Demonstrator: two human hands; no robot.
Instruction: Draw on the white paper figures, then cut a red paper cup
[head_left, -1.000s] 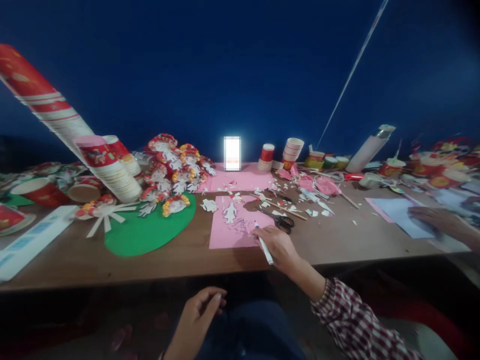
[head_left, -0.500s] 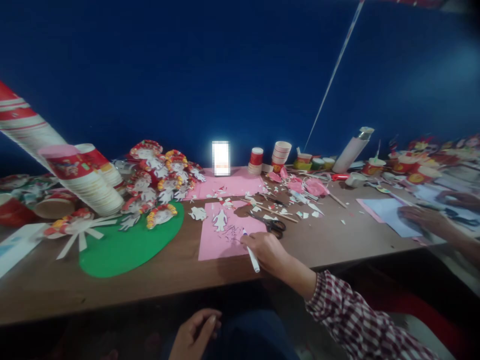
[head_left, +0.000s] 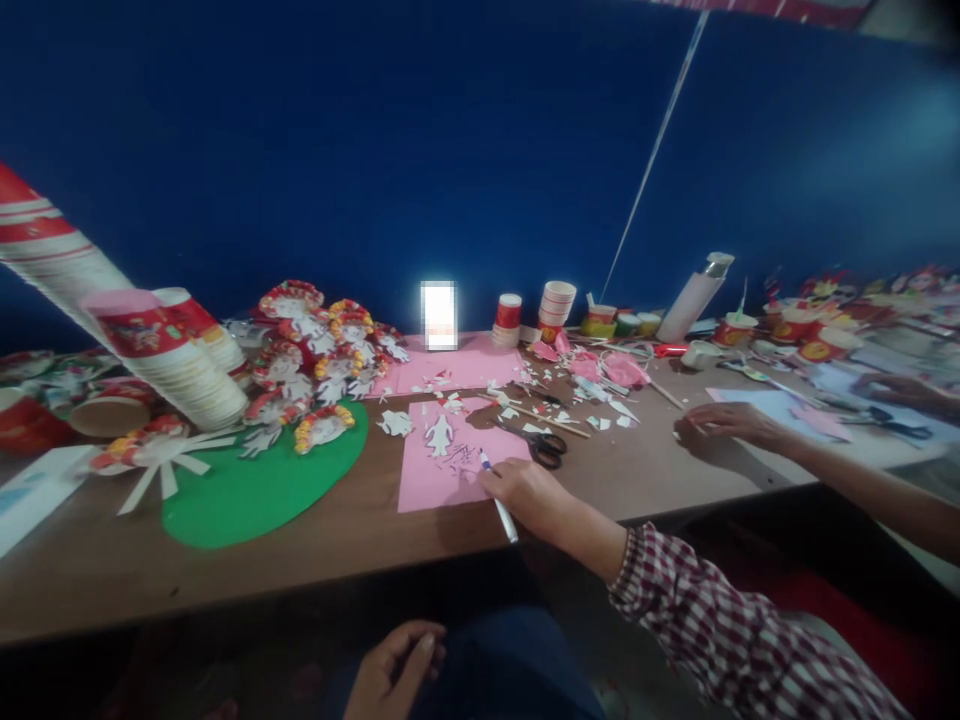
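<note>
My right hand (head_left: pixel 531 495) pinches a slim white marker pen (head_left: pixel 505 521); its dark tip points at a pink sheet (head_left: pixel 418 488). Dark scribbled lines cover the sheet's middle, beside a small white paper figure (head_left: pixel 439 436) outlined in black. Just beyond my right knuckles lie black-handled scissors (head_left: pixel 547 447), partly over the sheet's right edge. Below the table edge, over my lap, my left hand (head_left: pixel 399 668) rests with curled fingers and the thumb against them; nothing shows in it.
On the left are a green oval mat (head_left: pixel 247 505), decorated paper figures (head_left: pixel 324 428) and a leaning stack of paper cups (head_left: pixel 161 340). Paper scraps (head_left: pixel 600 400) litter the middle. At right, a co-worker's hand (head_left: pixel 739 422) reaches over the table beside a pale blue sheet (head_left: pixel 772 408).
The co-worker's near hand has moved left off the pale blue sheet towards the scraps. My right hand and marker pen stay almost in place over the pink sheet; the view has shifted slightly.
</note>
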